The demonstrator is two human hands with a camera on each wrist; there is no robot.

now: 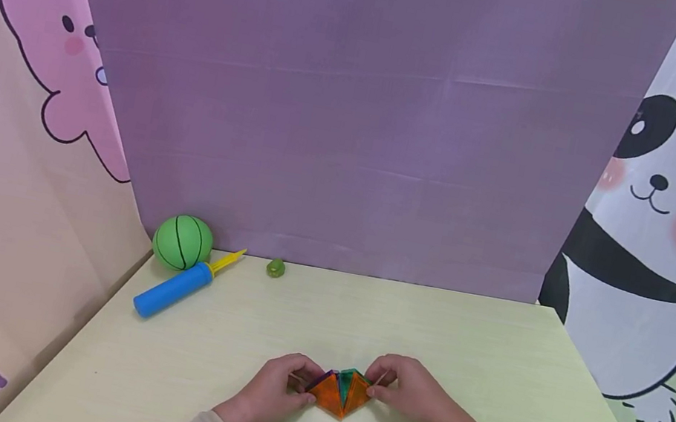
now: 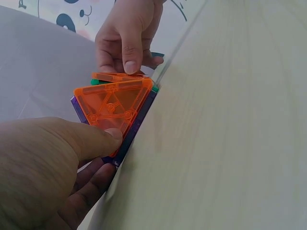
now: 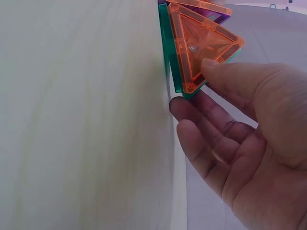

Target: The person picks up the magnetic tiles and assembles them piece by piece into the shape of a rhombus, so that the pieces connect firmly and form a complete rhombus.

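Several translucent triangular magnetic tiles, orange (image 1: 330, 394), green (image 1: 344, 386) and purple (image 2: 137, 125), meet in a small folded shape near the front of the table. My left hand (image 1: 277, 390) pinches its left side, the thumb on an orange tile (image 2: 111, 101) and the fingers behind the purple one. On the other side my right hand (image 1: 415, 392) pinches another orange tile (image 3: 194, 40) backed by a green tile (image 3: 171, 62), with the thumb on the orange face. The right hand's lower fingers hang loosely curled below the tiles in the right wrist view.
A green ball (image 1: 183, 242) sits at the table's back left corner, with a blue hand pump (image 1: 173, 290) with a yellow nozzle beside it. A small green round object (image 1: 276, 268) lies at the back edge. Behind the table (image 1: 426, 325) hangs a purple cloth (image 1: 362, 110).
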